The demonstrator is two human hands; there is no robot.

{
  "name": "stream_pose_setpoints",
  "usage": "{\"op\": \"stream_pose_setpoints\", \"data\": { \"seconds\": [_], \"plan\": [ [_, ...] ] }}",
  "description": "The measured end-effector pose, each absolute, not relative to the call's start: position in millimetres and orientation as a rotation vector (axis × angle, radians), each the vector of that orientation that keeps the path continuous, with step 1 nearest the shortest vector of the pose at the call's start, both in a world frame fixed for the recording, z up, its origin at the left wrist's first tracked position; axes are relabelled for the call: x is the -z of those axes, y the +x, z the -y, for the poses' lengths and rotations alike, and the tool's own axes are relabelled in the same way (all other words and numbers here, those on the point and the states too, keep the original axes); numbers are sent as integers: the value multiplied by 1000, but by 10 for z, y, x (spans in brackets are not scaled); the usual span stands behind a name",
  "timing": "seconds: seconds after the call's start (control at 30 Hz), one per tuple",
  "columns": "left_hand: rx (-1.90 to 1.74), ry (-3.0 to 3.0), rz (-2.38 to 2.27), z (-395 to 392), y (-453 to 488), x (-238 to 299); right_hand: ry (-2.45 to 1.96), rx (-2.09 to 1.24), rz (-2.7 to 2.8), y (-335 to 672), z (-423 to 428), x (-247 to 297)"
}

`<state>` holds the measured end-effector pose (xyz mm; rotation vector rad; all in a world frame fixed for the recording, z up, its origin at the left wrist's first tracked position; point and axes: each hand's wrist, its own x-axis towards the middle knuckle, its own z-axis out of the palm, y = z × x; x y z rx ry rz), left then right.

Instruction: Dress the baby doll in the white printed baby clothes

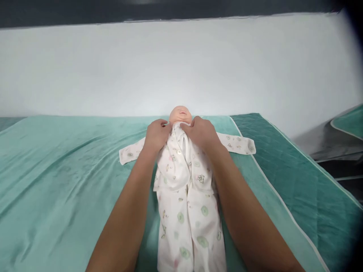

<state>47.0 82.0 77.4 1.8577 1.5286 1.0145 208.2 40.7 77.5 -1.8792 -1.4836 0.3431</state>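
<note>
A baby doll [180,114] lies on its back with its head at the far end, dressed in a white printed shirt [176,166] and matching trousers [181,226]. Both sleeves stretch out sideways over the sheet. My left hand [157,134] is closed on the left side of the shirt's collar, just below the doll's head. At the other side of the neckline, my right hand [202,132] pinches the collar, its thumb toward the middle. Below the collar the shirt front gapes a little, and a button shows near its edge. Some fingertips are hidden.
A light green sheet [70,181] with creases lies under the doll. To the right is a darker green quilted cover [306,181] with pale piping. A white wall [181,68] rises behind the bed. Another green-covered edge [351,121] shows at the far right.
</note>
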Motion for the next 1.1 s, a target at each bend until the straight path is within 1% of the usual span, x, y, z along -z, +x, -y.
{"op": "stream_pose_setpoints", "data": {
  "seconds": [0.07,0.13,0.23,0.33,0.47,0.63,0.87,1.1],
  "plan": [
    [-929,1849,-1519,-885,494,-820,-1916,-398,1464,2088,-456,-761],
    [-916,1821,-1499,-889,504,-852,-1863,-480,1433,2127,-438,-736],
    [-1004,1737,-1430,-856,554,-881,-1728,-636,1367,2206,-407,-707],
    [-1131,1617,-1292,-833,653,-883,-1579,-720,1245,2234,-426,-699],
    [-1126,1609,-1207,-830,728,-843,-1430,-762,1141,2193,-463,-683],
    [-1078,1595,-1196,-829,692,-804,-1270,-841,1172,2169,-493,-602],
    [-1075,1675,-1167,-832,688,-772,-1202,-865,1220,2193,-506,-540],
    [-1086,1655,-1153,-830,680,-763,-1256,-816,1276,2176,-468,-602]
  ]
}}
